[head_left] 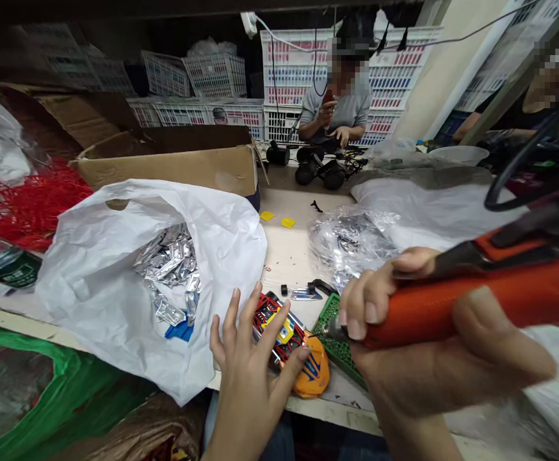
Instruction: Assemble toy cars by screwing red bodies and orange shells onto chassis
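My right hand [433, 371] is wrapped round a red electric screwdriver [481, 301] with a black trigger lever; its nose points left, over a green perforated tray [339, 349]. My left hand [253, 365] has its fingers spread over a toy vehicle body [283, 326] with red lattice, silver sides and a yellow middle. An orange end piece [314, 368] with blue marks lies by my left thumb. Whether those fingertips press on the toy or hover, I cannot tell. Just behind it lies a small silver part with a black end [301, 292].
A white bag [97, 288] of silver pieces stands left, before a cardboard box [173, 169]. Red plastic parts [34, 202] are heaped at far left. A clear bag [351, 234] lies behind the tray. Across the bench sits a co-worker [337, 109] near black wheels [320, 173].
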